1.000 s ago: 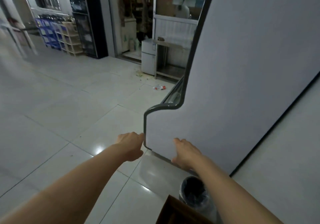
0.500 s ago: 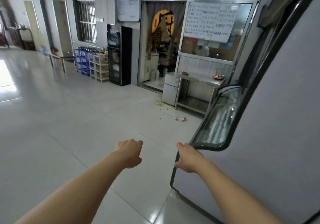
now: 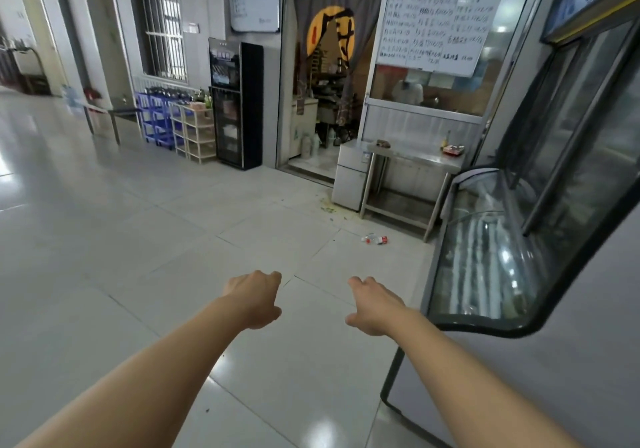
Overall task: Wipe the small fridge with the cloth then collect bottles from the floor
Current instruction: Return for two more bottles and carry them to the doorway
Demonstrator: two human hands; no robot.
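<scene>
The tiled floor (image 3: 145,240) fills most of the view, with a big glass-fronted display cooler (image 3: 485,257) along the 3 o'clock side and a steel counter (image 3: 415,155) at about 1 o'clock near the far wall. Tucked against the left end of that counter is the small fridge (image 3: 351,179), a pale two-door unit, well apart from both hands. On the counter top lies a dark crumpled thing (image 3: 383,143) that may be the cloth, though it is too small to tell. A bottle (image 3: 374,239) with a red label lies on its side on the floor just in front of the counter, at roughly 12 to 1 o'clock from the hands. The left hand (image 3: 254,298) and right hand (image 3: 374,305) reach forward side by side, fingers loosely curled — neither grip holds anything. Judging by this, the step in hand is the approach: walk up to the fridge, find the cloth first, and leave the bottle alone until the wiping is done. Best to step around the bottle and the scattered green bits on the floor (image 3: 327,209) near the fridge's foot — a slip risk on glossy tile.
</scene>
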